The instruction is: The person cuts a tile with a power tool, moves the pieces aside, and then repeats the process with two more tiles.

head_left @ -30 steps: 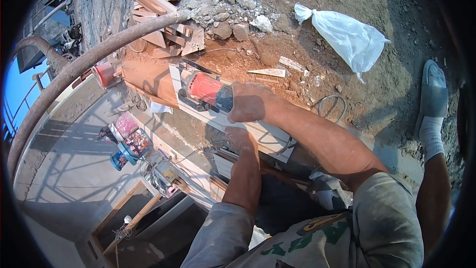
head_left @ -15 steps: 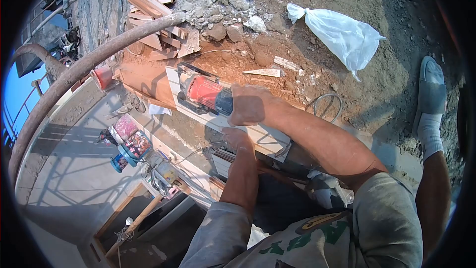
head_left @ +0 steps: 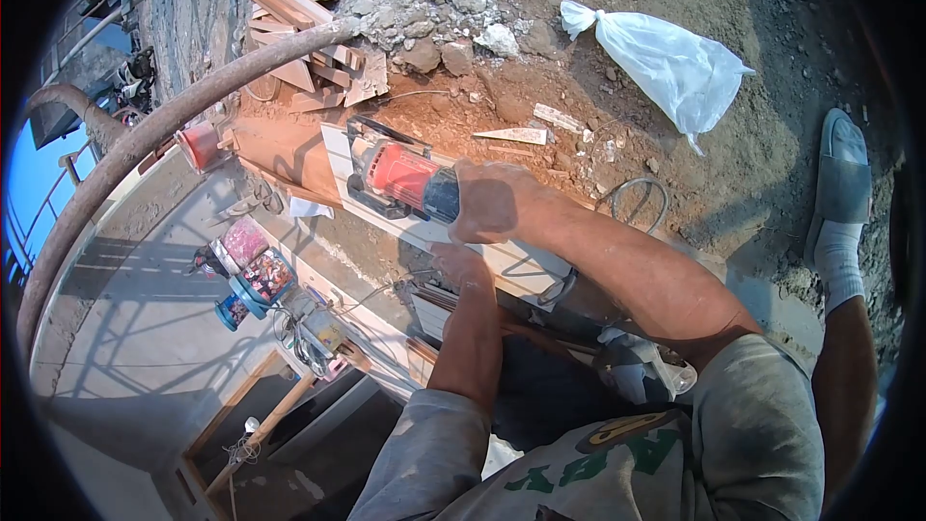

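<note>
A red and black power saw (head_left: 400, 177) rests on a long pale board (head_left: 511, 265) in the middle of the view. My right hand (head_left: 487, 201) is wrapped round the saw's black rear handle. Just below it, my left hand (head_left: 461, 264) lies at the board's near edge; its fingers are partly hidden, so its grip cannot be made out. The saw's metal base sits near the board's far left end, beside reddish sawdust-covered wood (head_left: 289, 159).
A curved rusty pipe (head_left: 183, 116) crosses the left side. Beyond the board are wood offcuts (head_left: 289, 14), rubble (head_left: 463, 0) and a white plastic bag (head_left: 670, 68). A cable (head_left: 641, 183) loops at the right. Containers (head_left: 265, 275) stand at the lower left.
The view has shifted very slightly. The saw and both hands keep nearly the same places on the board.
</note>
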`<move>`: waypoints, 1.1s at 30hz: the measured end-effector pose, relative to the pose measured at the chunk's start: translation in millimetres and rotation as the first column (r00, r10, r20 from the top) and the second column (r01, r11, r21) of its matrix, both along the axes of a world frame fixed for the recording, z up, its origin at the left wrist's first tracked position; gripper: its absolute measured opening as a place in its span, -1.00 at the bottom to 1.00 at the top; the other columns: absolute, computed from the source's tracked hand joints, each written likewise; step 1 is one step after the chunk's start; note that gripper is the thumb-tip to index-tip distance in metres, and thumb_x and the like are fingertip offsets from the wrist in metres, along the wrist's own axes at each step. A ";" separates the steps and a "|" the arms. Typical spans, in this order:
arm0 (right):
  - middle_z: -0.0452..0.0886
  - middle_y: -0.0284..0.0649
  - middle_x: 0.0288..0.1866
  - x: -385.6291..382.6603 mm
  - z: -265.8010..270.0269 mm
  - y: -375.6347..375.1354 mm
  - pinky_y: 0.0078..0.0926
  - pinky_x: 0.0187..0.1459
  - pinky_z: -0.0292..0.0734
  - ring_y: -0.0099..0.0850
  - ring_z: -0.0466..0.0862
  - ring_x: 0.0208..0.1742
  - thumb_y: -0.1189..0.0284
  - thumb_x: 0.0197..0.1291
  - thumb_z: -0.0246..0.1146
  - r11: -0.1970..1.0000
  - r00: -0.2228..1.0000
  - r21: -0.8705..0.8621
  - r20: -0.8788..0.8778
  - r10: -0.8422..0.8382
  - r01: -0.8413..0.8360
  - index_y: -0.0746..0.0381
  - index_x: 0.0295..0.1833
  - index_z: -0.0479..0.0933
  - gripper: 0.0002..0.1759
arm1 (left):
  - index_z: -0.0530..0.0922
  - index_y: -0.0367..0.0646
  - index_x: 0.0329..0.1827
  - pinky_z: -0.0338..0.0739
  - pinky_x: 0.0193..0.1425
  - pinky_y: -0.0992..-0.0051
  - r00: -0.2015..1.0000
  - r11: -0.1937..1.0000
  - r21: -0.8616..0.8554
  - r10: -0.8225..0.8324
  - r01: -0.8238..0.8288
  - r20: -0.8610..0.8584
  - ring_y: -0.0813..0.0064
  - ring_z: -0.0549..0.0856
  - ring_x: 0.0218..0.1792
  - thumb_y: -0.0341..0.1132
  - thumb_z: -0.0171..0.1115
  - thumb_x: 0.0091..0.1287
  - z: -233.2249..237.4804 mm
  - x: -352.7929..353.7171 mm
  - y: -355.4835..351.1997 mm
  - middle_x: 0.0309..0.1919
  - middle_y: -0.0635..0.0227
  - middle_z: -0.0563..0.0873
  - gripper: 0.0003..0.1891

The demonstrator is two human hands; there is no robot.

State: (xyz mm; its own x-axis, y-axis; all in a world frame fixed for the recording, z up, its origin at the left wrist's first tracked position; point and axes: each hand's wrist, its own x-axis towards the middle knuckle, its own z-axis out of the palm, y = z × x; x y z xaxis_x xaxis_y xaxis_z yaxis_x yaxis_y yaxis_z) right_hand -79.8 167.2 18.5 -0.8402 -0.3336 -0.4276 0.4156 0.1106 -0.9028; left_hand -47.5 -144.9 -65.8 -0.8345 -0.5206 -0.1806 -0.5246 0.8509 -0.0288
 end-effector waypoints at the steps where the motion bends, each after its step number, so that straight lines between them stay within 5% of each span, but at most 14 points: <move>1: 0.65 0.24 -0.12 0.6 -0.3 -0.8 -0.13 0.06 0.56 0.04 0.68 0.00 0.18 -0.08 0.34 1.000 1.000 -0.003 0.001 0.000 0.000 0.50 0.07 0.41 -0.30 | 0.16 -0.33 0.34 0.68 -0.04 0.16 1.000 0.999 -0.043 -0.003 0.004 0.021 -0.10 0.68 -0.02 -0.26 -0.14 0.55 3.6 -0.3 4.7 0.02 -0.20 0.53 -0.58; 4: 0.65 0.24 -0.12 6.2 -6.7 -4.4 -0.12 0.07 0.55 0.06 0.67 0.01 0.17 -0.07 0.34 1.000 1.000 0.002 0.000 -0.006 0.006 0.48 0.07 0.41 -0.31 | 0.16 -0.31 0.35 0.67 -0.04 0.14 0.991 0.985 0.151 -0.071 0.087 -0.113 -0.10 0.68 0.00 -0.26 -0.13 0.54 -32.9 2.5 -59.9 0.01 -0.17 0.53 -0.58; 6: 0.63 0.11 -0.08 15.3 -15.3 -8.9 -0.17 0.15 0.52 0.00 0.65 0.07 0.12 -0.09 0.43 0.992 0.988 -0.038 -0.096 -0.124 0.121 0.37 0.07 0.39 -0.29 | 0.16 -0.31 0.35 0.67 -0.03 0.14 0.993 0.979 0.196 -0.025 0.048 -0.117 -0.10 0.67 0.01 -0.25 -0.12 0.54 -32.5 0.8 -63.4 0.01 -0.16 0.53 -0.57; 8: 0.64 0.18 -0.11 18.7 -16.9 -6.7 -0.13 0.11 0.53 0.05 0.65 0.04 0.13 -0.07 0.40 0.992 0.986 -0.037 -0.110 -0.121 0.118 0.41 0.05 0.40 -0.31 | 0.16 -0.31 0.35 0.67 -0.02 0.13 0.993 0.970 0.242 0.021 0.009 -0.119 -0.09 0.66 0.03 -0.23 -0.11 0.54 -21.3 1.0 -40.4 0.01 -0.15 0.53 -0.56; 10: 0.64 0.25 -0.13 20.6 -16.3 -4.9 -0.09 0.07 0.54 0.11 0.65 0.01 0.14 -0.06 0.36 0.992 0.985 -0.037 -0.123 -0.121 0.117 0.45 0.03 0.40 -0.33 | 0.16 -0.31 0.35 0.68 -0.03 0.14 0.992 0.962 -0.269 -0.016 0.049 0.124 -0.09 0.66 0.03 -0.22 -0.08 0.53 22.3 -0.7 39.5 0.02 -0.15 0.53 -0.54; 17: 0.64 0.25 -0.18 25.6 -18.9 -6.0 -0.07 0.04 0.52 0.13 0.66 -0.04 0.12 -0.08 0.39 0.990 0.977 -0.031 -0.155 -0.144 0.141 0.44 -0.01 0.39 -0.32 | 0.15 -0.33 0.35 0.70 -0.09 0.19 0.974 0.932 -0.345 -0.036 0.114 0.225 -0.08 0.69 -0.01 -0.25 -0.04 0.52 21.8 -1.1 36.2 0.00 -0.16 0.55 -0.54; 19: 0.64 0.24 -0.20 28.1 -24.0 -8.7 -0.06 0.03 0.52 0.13 0.66 -0.05 0.11 -0.08 0.39 0.978 0.953 -0.035 -0.220 -0.209 0.207 0.43 -0.02 0.39 -0.32 | 0.16 -0.34 0.34 0.71 -0.09 0.17 0.981 0.945 -0.311 -0.044 0.102 0.188 -0.09 0.69 -0.01 -0.26 -0.06 0.52 20.3 -0.1 34.4 0.01 -0.18 0.55 -0.55; 23: 0.64 0.23 -0.23 21.8 -13.4 -0.2 -0.07 0.02 0.53 0.13 0.67 -0.08 0.10 -0.07 0.39 0.996 0.991 -0.017 -0.104 -0.087 0.086 0.42 -0.03 0.39 -0.33 | 0.16 -0.35 0.35 0.71 -0.07 0.16 0.994 0.987 -0.152 0.057 -0.044 0.088 -0.10 0.69 0.01 -0.26 -0.08 0.52 26.5 -4.4 41.6 0.03 -0.20 0.55 -0.55; 33: 0.64 0.24 -0.22 40.3 -23.4 -2.2 -0.08 0.02 0.54 0.11 0.67 -0.06 0.12 -0.10 0.38 0.982 0.958 -0.028 -0.215 -0.189 0.187 0.44 -0.03 0.40 -0.33 | 0.18 -0.35 0.31 0.70 -0.02 0.17 0.994 0.973 -0.213 -0.074 0.091 0.084 -0.06 0.68 0.04 -0.36 -0.14 0.53 20.2 2.6 31.1 0.02 -0.19 0.56 -0.62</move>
State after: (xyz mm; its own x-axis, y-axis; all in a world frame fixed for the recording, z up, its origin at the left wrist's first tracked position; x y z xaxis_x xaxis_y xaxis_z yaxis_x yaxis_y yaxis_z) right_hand -39.5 165.0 -4.9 -0.9602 -0.1631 -0.2269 0.2230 0.0419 -0.9739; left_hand -44.9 -113.7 -45.6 -0.8647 -0.4839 -0.1349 -0.4421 0.8605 -0.2529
